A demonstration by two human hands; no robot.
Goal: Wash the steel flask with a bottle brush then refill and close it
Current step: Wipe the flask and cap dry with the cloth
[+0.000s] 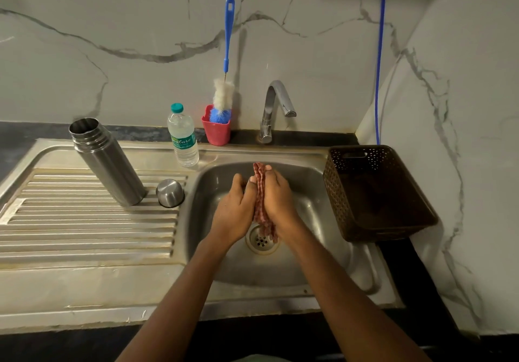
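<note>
A home kitchen: a steel sink (309, 182) set in a dark counter (16, 142), with a ribbed drainboard (84, 221) left of it. Behind the sink, a tap (276, 108) and a brush (224, 94) in a red cup (216, 134) stand against a marble-veined wall (112, 52). A brown basket (351, 207) sits on the sink's right edge.

Open drainboard (84, 229) front-left, flask (108, 162) and cap (170, 193) guarding basin (280, 274) left rim, basket (337, 201) crowding right
</note>
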